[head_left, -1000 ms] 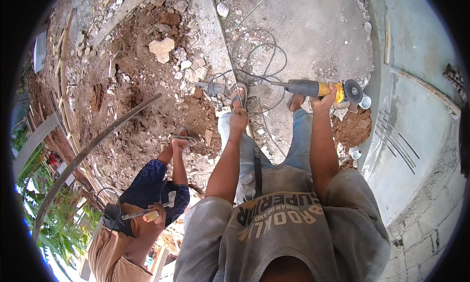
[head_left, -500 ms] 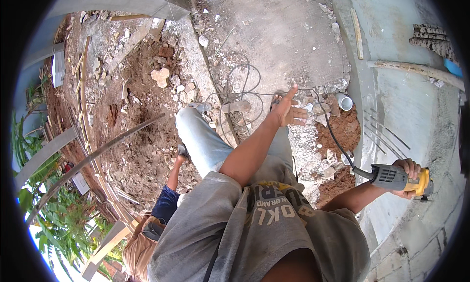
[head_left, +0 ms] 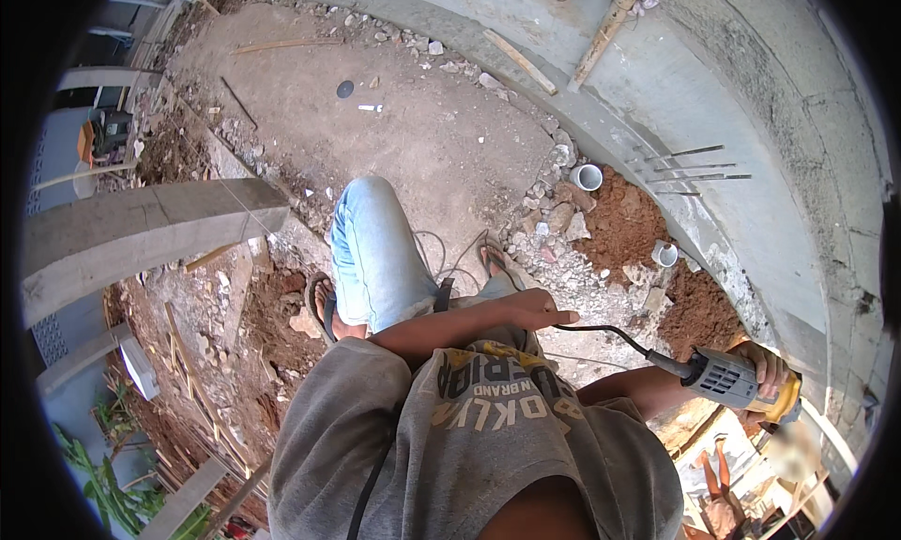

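My right hand (head_left: 768,367) is wrapped round a grey and yellow angle grinder (head_left: 725,379), held out to my right near the wall. A thick black power cord (head_left: 610,330) runs from the grinder's rear end toward my body. My left hand (head_left: 537,309) is closed in front of my waist, with the cord emerging beneath its fingers. More cord lies in loops on the ground between my feet, partly hidden by my left forearm.
A grey wall (head_left: 676,99) curves along the right, with several steel bars (head_left: 699,167) jutting out. Two pipe ends (head_left: 587,177) stand in red soil. A concrete beam (head_left: 150,235) crosses at left. A dark disc (head_left: 345,89) and wrench (head_left: 371,107) lie ahead. Another person (head_left: 721,512) is lower right.
My left hand was outstretched with fingers spread; now it is drawn in and closed at the cord. My view has swung right and my left leg has stepped. The grinder stays in my right hand.
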`<state>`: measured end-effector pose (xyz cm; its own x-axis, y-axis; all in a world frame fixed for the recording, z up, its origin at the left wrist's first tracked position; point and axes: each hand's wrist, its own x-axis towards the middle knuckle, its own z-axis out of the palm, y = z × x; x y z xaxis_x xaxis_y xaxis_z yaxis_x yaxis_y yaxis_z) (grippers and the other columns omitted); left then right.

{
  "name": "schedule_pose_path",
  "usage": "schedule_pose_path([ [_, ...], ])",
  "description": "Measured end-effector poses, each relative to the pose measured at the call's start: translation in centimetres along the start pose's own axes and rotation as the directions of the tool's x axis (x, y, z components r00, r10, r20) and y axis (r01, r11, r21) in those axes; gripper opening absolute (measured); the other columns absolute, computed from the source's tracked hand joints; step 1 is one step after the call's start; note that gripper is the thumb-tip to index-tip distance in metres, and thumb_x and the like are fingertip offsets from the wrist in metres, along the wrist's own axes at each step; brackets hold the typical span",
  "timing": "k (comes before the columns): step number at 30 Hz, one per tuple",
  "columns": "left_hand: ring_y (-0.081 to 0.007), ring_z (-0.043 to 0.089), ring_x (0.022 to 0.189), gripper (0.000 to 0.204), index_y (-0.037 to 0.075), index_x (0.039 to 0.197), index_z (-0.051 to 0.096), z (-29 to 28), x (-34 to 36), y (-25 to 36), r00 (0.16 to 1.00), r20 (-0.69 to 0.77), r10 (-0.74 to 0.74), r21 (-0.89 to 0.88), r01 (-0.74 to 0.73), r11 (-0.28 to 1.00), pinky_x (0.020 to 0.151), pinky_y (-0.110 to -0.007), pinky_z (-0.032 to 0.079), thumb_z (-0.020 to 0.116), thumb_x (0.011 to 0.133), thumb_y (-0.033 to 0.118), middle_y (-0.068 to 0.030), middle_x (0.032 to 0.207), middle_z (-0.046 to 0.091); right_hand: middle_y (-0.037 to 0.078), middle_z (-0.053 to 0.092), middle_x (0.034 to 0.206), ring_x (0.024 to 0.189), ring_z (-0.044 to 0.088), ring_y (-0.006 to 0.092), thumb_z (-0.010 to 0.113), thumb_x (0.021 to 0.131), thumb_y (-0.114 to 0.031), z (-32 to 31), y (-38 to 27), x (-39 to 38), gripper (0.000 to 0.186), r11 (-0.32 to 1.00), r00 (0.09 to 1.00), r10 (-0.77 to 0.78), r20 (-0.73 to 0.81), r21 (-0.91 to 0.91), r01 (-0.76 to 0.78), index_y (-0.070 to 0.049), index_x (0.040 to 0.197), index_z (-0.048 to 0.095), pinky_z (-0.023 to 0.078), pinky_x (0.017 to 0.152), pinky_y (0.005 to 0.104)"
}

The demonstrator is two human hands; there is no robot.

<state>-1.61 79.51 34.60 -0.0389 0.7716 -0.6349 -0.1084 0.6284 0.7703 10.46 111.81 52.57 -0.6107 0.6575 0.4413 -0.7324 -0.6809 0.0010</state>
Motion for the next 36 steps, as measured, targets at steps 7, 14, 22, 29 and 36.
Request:
schedule_pose_path([
  [7,-0.0335,0.063,0.074,0.061,0.003,0.069,0.063,-16.8,2.0,-1.9,0.882,-0.156,0.446,0.680,-0.232,0.696,0.076,-0.045,0.047,0.063,0.085,0.062,-0.0141,0.071,0.062,0.004,0.049,0.091,0.085,0.052,0.0185,0.078,0.067,-0.020,4.6,-5.6,-10.9,0.053,0.713,0.859,-0.512,0.006,-0.555,0.429,-0.005,0.106,0.045,0.041,0.082,0.0361],
  [14,-0.0367,0.056,0.122,0.079,0.001,0.134,0.050,-24.9,9.5,-7.1,0.998,-0.040,0.038,0.753,0.005,0.658,0.101,-0.045,0.046,0.078,0.073,0.043,-0.0209,0.130,0.056,0.009,0.049,0.096,0.095,0.052,0.0254,0.073,0.081,-0.021,7.6,0.7,-14.9,0.045,0.321,0.539,-0.835,-0.108,-0.891,0.319,0.003,0.108,0.046,0.040,0.094,0.0440],
  [22,-0.0370,0.067,0.106,0.062,-0.002,0.119,0.064,-44.3,21.2,-6.6,0.975,0.092,-0.202,0.795,0.050,0.605,0.091,-0.045,0.052,0.073,0.081,0.046,-0.0245,0.112,0.070,0.016,0.064,0.094,0.084,0.066,0.0274,0.067,0.091,-0.024,-5.9,21.9,-8.4,0.036,0.577,0.258,-0.755,-0.603,-0.798,-0.177,0.000,0.115,0.054,0.057,0.078,0.0400],
  [29,-0.0374,0.068,0.106,0.048,0.001,0.107,0.069,-69.4,24.1,-4.1,0.844,-0.534,-0.041,0.578,0.401,0.711,0.091,-0.045,0.052,0.067,0.087,0.045,-0.0236,0.110,0.071,0.015,0.063,0.083,0.070,0.065,0.0267,0.070,0.083,-0.023,-18.3,33.5,-3.9,0.034,0.839,-0.025,-0.490,-0.871,-0.464,-0.285,-0.002,0.104,0.055,0.056,0.065,0.0414],
  [36,-0.0378,0.070,0.078,0.037,0.001,0.074,0.070,-74.8,20.9,-13.7,0.766,-0.617,-0.178,0.386,0.492,0.781,0.073,-0.046,0.054,0.064,0.088,0.035,-0.0232,0.079,0.071,0.012,0.065,0.091,0.078,0.068,0.0245,0.071,0.085,-0.027,-19.6,36.6,-3.8,0.038,0.894,0.102,-0.425,-0.900,-0.435,-0.113,-0.003,0.111,0.056,0.059,0.068,0.0413],
])
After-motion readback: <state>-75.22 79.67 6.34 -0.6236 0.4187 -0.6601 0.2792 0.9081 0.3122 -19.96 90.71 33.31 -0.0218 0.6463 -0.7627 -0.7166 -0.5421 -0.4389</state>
